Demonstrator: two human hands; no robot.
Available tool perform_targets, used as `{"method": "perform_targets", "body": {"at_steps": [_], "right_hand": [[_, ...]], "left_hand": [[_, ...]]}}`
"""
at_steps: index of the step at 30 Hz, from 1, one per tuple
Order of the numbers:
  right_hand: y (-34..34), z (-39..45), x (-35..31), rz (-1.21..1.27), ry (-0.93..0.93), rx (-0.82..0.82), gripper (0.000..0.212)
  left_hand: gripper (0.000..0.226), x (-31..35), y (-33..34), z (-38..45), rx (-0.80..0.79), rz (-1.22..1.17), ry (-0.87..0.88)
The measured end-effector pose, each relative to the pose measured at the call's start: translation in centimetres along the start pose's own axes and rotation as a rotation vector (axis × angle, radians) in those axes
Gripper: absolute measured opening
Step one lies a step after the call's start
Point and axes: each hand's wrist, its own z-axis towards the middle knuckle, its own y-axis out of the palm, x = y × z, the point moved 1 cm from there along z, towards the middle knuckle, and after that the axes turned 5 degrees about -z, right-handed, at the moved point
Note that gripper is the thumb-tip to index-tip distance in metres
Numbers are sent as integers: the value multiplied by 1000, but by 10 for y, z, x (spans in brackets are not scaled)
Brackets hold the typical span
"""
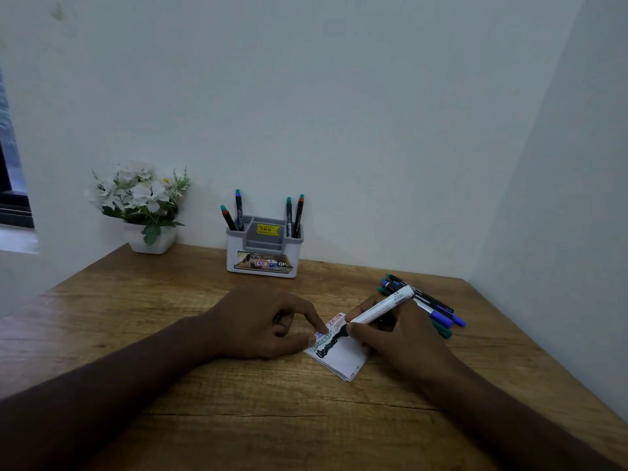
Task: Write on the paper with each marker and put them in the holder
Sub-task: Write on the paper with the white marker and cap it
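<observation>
Wooden desk against pale wall, head view. Left hand pins the paper with index fingertip and thumb; right hand grips white marker, tip on paper. Keep strokes short, paper held flat. Holder far centre; loose markers right.

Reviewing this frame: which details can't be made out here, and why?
Head view only:
- Wording on the paper: too small, partly covered by the left hand and the right hand.
- Count of loose markers: the right hand and the white marker overlap the pile.
- Small print on the holder labels: too small.
</observation>
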Motion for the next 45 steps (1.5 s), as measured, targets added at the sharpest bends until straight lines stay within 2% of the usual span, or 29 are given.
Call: {"method": "perform_targets", "body": {"at_steps": [7, 11, 17, 20, 22, 25, 28, 30, 32, 34, 37, 39, 42, 45], "right_hand": [[-1, 3, 2, 7, 31, 11, 26], [-2, 4, 2, 1, 32, 27, 33], [0, 8, 8, -6, 36, 61, 27], [2, 12, 13, -14, 35, 49, 15], [2, 17, 18, 75, 64, 68, 13], [-6, 25, 25, 376, 64, 163, 14], [-9, 27, 26, 613, 61, 180, 14], [-7, 25, 23, 757, 93, 148, 14], [-6, 22, 19, 839, 105, 127, 21], [-6, 21, 17, 857, 91, 115, 28], [-8, 18, 17, 815, 51, 108, 23], [-8, 16, 18, 758, 23, 113, 19], [-8, 15, 18, 659, -26, 120, 14], [-6, 15, 18, 624, -61, 108, 13]], "left_hand": [[28, 1, -1, 0, -9, 6, -1], [29, 2, -1, 1, -11, 13, 3], [28, 1, -2, 1, 0, 24, 9], [28, 2, -1, 0, -1, 35, 6], [32, 3, -2, 0, -8, 59, -2], [49, 4, 0, -1, 29, 70, -42], [60, 7, 4, 0, 105, -57, -88], [52, 9, 5, 2, 119, -153, -121], [32, 9, 5, 3, 98, -250, -166], [22, 8, 4, 3, 54, -338, -191], [17, 9, 5, 3, 66, -284, -140], [31, 11, 6, 4, 133, -224, -103], [63, 11, 9, 5, 195, -235, -82], [67, 10, 7, 4, 236, -266, -71]]}}
